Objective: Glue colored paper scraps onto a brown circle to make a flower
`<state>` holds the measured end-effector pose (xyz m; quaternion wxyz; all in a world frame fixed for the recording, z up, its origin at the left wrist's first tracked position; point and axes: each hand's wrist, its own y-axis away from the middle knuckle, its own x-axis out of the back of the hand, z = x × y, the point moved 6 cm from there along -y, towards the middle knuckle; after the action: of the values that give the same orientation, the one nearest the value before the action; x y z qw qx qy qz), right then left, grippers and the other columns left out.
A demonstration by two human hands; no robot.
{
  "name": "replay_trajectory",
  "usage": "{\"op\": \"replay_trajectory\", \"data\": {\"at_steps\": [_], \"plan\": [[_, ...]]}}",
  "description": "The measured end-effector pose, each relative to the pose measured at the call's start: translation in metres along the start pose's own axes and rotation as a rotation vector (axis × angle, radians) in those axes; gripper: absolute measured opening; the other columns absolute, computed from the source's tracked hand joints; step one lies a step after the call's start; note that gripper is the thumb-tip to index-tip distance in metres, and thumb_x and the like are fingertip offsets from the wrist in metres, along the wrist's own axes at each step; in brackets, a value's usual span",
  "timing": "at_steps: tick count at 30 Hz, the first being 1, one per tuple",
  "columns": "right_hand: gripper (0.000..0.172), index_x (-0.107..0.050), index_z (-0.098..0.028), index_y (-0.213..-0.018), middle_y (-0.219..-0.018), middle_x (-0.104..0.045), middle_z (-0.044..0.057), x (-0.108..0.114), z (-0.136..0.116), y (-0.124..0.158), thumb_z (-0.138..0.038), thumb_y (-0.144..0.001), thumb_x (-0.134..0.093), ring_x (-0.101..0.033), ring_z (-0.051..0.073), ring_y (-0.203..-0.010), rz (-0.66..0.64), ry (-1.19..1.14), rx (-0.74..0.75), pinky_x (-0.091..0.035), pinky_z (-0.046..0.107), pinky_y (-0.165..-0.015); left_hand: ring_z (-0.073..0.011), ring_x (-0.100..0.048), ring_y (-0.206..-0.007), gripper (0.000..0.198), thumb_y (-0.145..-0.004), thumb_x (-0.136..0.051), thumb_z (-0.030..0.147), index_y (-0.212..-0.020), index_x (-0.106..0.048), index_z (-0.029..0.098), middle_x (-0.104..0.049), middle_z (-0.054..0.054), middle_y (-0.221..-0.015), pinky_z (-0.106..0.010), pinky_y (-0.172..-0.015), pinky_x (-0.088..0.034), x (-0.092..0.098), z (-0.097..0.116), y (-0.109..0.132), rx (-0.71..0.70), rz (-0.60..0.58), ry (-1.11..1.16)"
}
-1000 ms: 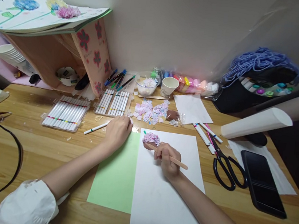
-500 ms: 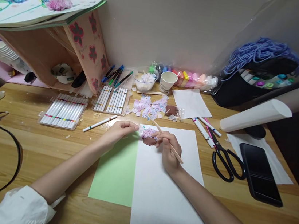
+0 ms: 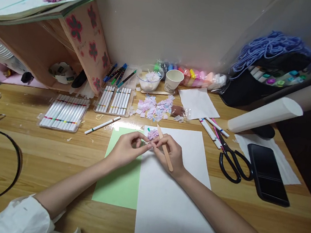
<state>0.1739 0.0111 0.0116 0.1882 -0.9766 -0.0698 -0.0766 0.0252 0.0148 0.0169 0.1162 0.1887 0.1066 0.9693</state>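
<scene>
Over the top of the white sheet my two hands meet at the fingertips. My left hand is closed in a pinch; whatever is between its fingers is too small to make out. My right hand holds a flat wooden craft stick, slanting across the fingers, and its thumb and fingertips touch the left ones. Just behind the fingertips, a cluster of pink-purple paper bits sits on the sheet, partly hidden by my hands. A light green sheet lies beneath my left wrist, beside the white one.
Loose paper scraps lie behind the sheet, near a clear bowl and paper cup. Marker cases stand left. To the right are black-handled scissors, a phone and a rolled white sheet.
My left hand has moved right and slightly nearer me, bringing its fingertips to my right hand's. The craft stick has turned steeper, and the hands now cover more of the paper cluster.
</scene>
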Motion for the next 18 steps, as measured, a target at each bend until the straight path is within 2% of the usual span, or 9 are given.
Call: {"op": "replay_trajectory", "data": {"at_steps": [3,7,10,13,18], "plan": [[0.018,-0.047,-0.022,-0.074,-0.075,-0.059,0.001,-0.001,0.000,0.000,-0.015,-0.079,-0.063,-0.064,0.016,-0.072,-0.001,0.048,0.002,-0.051,0.029,-0.065,-0.0083,-0.038,-0.054,0.024,-0.081,-0.058,0.039,-0.082,-0.067,0.017,-0.042,0.005,-0.056,-0.022,-0.055,-0.028,0.002,0.001,0.005,-0.110,0.067,-0.121],[0.018,-0.047,-0.022,-0.072,-0.072,-0.058,0.000,0.001,0.000,0.000,-0.022,-0.079,-0.064,-0.060,0.015,-0.068,0.017,0.085,-0.031,-0.048,0.029,-0.063,-0.0089,-0.041,-0.055,0.020,-0.083,-0.057,0.035,-0.081,-0.068,0.019,-0.047,0.005,-0.057,-0.022,-0.055,-0.030,0.001,-0.006,0.007,-0.119,0.086,-0.181],[0.018,-0.051,-0.022,-0.075,-0.069,-0.056,0.000,0.009,0.001,0.002,-0.032,-0.089,-0.048,-0.056,0.015,-0.065,0.094,0.039,-0.075,-0.045,0.029,-0.062,-0.0092,-0.042,-0.055,0.018,-0.081,-0.058,0.033,-0.079,-0.070,0.020,-0.048,0.004,-0.056,-0.022,-0.054,-0.030,0.000,-0.011,0.005,-0.094,0.079,-0.218],[0.030,-0.057,-0.022,-0.084,-0.067,-0.054,0.000,0.016,0.001,0.005,-0.034,-0.094,-0.031,-0.051,0.016,-0.062,0.140,-0.059,-0.051,-0.041,0.030,-0.059,-0.0096,-0.044,-0.056,0.016,-0.079,-0.060,0.032,-0.077,-0.070,0.020,-0.051,0.004,-0.058,-0.022,-0.055,-0.030,0.000,-0.013,0.002,-0.080,0.090,-0.281],[0.036,-0.050,-0.020,-0.064,-0.057,-0.046,-0.001,0.011,0.000,0.008,-0.032,-0.093,-0.033,-0.043,0.015,-0.055,0.019,-0.064,0.057,-0.034,0.030,-0.056,-0.0100,-0.046,-0.057,0.015,-0.078,-0.059,0.030,-0.077,-0.069,0.019,-0.054,0.003,-0.060,-0.023,-0.055,-0.031,0.002,-0.011,-0.003,-0.084,0.145,-0.377]]}}
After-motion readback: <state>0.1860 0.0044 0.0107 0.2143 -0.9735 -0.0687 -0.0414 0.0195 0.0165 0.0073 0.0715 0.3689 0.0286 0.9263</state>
